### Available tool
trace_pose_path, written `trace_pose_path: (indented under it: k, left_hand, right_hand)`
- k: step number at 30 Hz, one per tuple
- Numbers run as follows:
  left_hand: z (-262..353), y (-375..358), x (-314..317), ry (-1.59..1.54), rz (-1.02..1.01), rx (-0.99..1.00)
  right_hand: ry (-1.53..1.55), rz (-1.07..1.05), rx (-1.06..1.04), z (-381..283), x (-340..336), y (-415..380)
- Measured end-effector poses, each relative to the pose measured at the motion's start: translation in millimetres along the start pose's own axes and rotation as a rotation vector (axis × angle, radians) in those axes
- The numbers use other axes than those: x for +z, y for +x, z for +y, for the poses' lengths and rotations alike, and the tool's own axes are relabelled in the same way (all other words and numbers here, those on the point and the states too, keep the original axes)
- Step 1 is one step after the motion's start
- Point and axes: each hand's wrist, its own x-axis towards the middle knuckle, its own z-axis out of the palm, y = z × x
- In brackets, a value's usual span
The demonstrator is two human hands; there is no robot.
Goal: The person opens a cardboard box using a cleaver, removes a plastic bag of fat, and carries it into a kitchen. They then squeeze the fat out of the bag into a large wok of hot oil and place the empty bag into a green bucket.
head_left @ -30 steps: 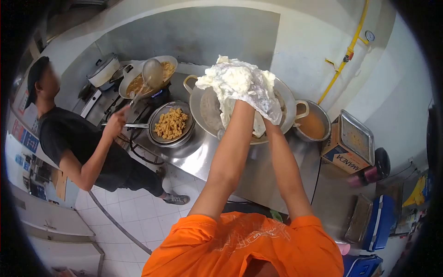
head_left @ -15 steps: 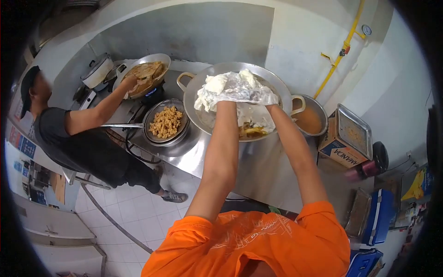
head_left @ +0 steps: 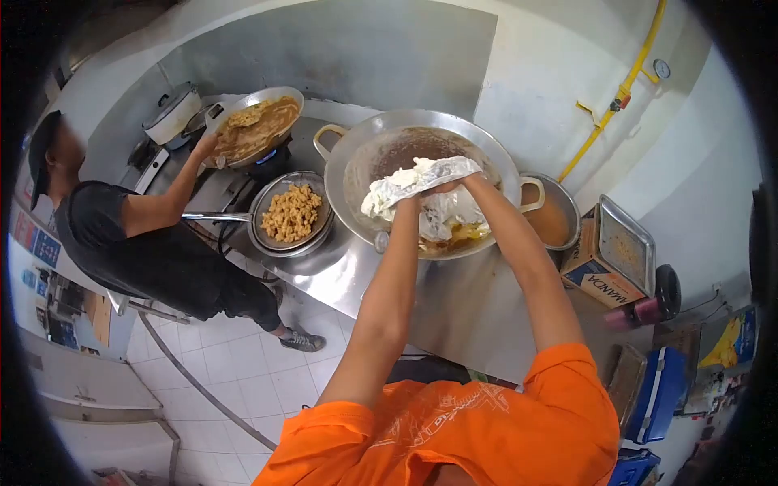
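Both my hands are at a clear plastic bag [head_left: 454,168] smeared with white, creamy fat [head_left: 397,185], above a large metal wok [head_left: 344,190]. My left hand [head_left: 410,197] grips the bag from the near side, its fingers mostly hidden behind the plastic and fat. On the right, my right hand [head_left: 455,185] holds the bag's other end, with its fingers partly covered. Below the bag, more white fat and yellowish oil [head_left: 466,235] lie in the wok's near side. Dark, bubbly liquid [head_left: 409,150] shows at the far side.
A strainer of fried brown pieces [head_left: 290,214] stands left of the wok. A co-worker [head_left: 138,235] in black reaches to another pan [head_left: 258,125]. On the right are a bowl of orange-brown liquid [head_left: 551,215] and a tray [head_left: 626,243] on a cardboard box [head_left: 587,267].
My hands have lowered and drawn the bag nearer, and it looks more gathered. Less white fat covers it, and the wok's far side now shows. The co-worker's hand has moved back across the other pan.
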Motion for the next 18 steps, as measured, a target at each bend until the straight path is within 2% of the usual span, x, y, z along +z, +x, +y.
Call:
trace_pose_path:
  k: [4,7,9,10,11,13,14,15,17,18]
  left_hand:
    - [-11.9,-12.9,0.0,0.119,-0.032,-0.029]
    - [-11.2,-31.0,1.2,0.207,-0.089,-0.036]
    - [-7.3,-46.2,-6.2,0.177,-0.165,0.075]
    - [-0.4,-56.8,-11.2,0.149,-0.221,0.193]
    - [17.7,-73.4,-16.3,0.147,-0.219,0.184]
    - [55.6,-101.7,-26.1,0.498,-0.282,0.221]
    - [64.7,-95.8,-24.7,0.129,-0.240,-0.122]
    - [67.3,-98.7,-30.3,0.127,-0.235,-0.124]
    - [80.3,-114.0,-48.0,-0.243,-0.270,0.056]
    - [87.1,-126.5,-59.0,-0.253,-0.229,0.198]
  right_hand:
    - [0.049,-0.002,0.059,5.9,7.4,-0.6]
    - [-0.021,0.021,-0.003,10.8,13.2,6.5]
    - [-0.049,-0.015,0.023,-12.9,-1.8,-1.5]
    - [-0.082,-0.047,0.049,-25.5,-10.8,-4.1]
    - [-0.077,-0.055,0.049,-22.6,-4.0,0.3]
    - [-0.043,-0.396,0.283,-9.0,12.7,14.8]
    - [-0.042,-0.402,0.280,-12.5,14.0,14.7]
    - [-0.047,-0.391,0.289,-16.6,14.6,15.0]
    - [-0.062,-0.365,0.308,-24.4,10.0,16.6]
    - [-0.065,-0.367,0.302,-27.6,7.0,17.0]
